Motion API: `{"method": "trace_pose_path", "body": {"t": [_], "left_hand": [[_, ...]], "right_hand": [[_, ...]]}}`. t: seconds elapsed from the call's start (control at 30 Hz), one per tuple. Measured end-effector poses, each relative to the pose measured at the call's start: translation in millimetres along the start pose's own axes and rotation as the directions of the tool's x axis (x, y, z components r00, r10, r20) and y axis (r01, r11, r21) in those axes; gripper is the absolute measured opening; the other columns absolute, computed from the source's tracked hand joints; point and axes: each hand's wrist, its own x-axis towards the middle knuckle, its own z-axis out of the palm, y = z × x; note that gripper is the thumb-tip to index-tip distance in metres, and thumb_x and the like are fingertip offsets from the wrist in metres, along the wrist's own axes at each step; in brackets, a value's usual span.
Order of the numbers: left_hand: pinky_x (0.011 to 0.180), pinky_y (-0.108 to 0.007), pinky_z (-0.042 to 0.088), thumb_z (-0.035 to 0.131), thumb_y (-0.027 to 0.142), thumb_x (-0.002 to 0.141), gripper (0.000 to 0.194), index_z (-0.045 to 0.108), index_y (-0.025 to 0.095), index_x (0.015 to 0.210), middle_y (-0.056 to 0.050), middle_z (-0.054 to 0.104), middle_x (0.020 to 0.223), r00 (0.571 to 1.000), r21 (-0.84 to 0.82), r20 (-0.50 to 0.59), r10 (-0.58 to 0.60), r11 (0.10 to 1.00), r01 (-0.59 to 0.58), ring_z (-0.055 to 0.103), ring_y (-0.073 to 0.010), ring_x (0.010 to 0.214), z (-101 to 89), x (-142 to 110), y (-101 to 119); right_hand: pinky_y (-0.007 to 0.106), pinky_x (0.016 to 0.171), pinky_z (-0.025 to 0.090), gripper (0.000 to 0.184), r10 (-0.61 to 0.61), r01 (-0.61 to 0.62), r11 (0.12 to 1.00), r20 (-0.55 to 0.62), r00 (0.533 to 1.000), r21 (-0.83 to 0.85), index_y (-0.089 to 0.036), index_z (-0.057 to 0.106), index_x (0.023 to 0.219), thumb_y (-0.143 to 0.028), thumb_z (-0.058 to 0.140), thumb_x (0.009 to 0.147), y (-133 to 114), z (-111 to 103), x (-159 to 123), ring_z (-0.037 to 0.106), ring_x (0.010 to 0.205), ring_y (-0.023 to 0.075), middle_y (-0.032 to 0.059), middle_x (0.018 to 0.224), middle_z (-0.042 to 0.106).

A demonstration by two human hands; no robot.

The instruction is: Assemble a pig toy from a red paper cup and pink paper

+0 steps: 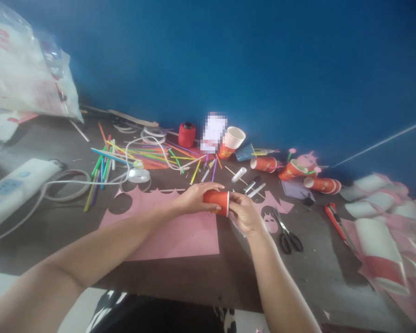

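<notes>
A red paper cup (219, 201) lies sideways between my hands, its white rim facing right. My left hand (195, 196) is wrapped round the closed end of the cup. My right hand (244, 212) has its fingers at the rim, some of them inside the opening. A strip of something pale shows under the right palm, too blurred to name. Below the cup is a large sheet of pink paper (180, 240) with round pieces cut from its top edge. Right of my right hand lie a small pink cut-out face (271, 223) and black-handled scissors (290, 238).
Colourful sticks (100, 171) are strewn behind, near a red thread spool (187, 135) and stacked paper cups (233, 141). A white power strip (17, 189) and its cable are on the left. On the right are a red utility knife (336, 224), decorated cups (293, 169) and pale rolls (377, 240).
</notes>
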Motion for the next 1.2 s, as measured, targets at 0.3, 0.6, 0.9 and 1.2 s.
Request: {"method": "trace_pose_path", "body": {"t": [0.3,0.6,0.9,1.2], "left_hand": [[0.089,-0.034,0.044,0.055,0.031,0.081,0.034,0.059,0.019,0.112,-0.008,0.063,0.11,0.994,-0.021,-0.1,0.035,0.999,-0.037,0.059,-0.0211,0.1,-4.0,-2,1],[0.093,-0.035,0.043,0.054,0.026,0.078,0.038,0.059,0.019,0.115,-0.005,0.063,0.114,0.987,-0.245,0.044,-0.156,0.956,0.162,0.058,-0.0231,0.104,-7.9,1,8],[0.093,-0.036,0.044,0.055,0.03,0.078,0.041,0.057,0.018,0.117,-0.007,0.064,0.113,0.979,-0.286,0.088,-0.183,0.937,0.201,0.059,-0.0243,0.104,-11.6,3,11],[0.092,-0.037,0.046,0.057,0.025,0.072,0.041,0.06,0.016,0.112,-0.009,0.064,0.114,0.978,-0.126,-0.105,-0.18,0.978,0.167,0.059,-0.0259,0.105,-4.0,9,6]], "right_hand": [[0.02,0.046,0.031,0.016,-0.015,0.012,0.998,-0.033,0.999,-0.069,-0.017,0.059,0.068,-0.031,0.064,0.074,-1,-6,0,0.039,0.046,0.0063,-0.005,0.054,0.05],[0.022,0.055,0.03,0.021,-0.301,0.287,0.77,0.073,0.951,-0.57,-0.018,0.055,0.069,-0.035,0.06,0.08,-3,-1,-5,0.038,0.056,0.0089,-0.0053,0.059,0.043],[0.024,0.06,0.035,0.016,-0.476,0.468,0.557,0.198,0.857,-0.686,-0.018,0.053,0.066,-0.024,0.056,0.081,-12,9,-9,0.042,0.063,0.0108,-0.0018,0.07,0.046],[0.022,0.059,0.037,0.02,-0.511,0.442,0.507,0.154,0.845,-0.74,-0.018,0.049,0.062,-0.021,0.055,0.08,-11,12,-6,0.043,0.062,0.0092,-0.0025,0.068,0.046]]}}
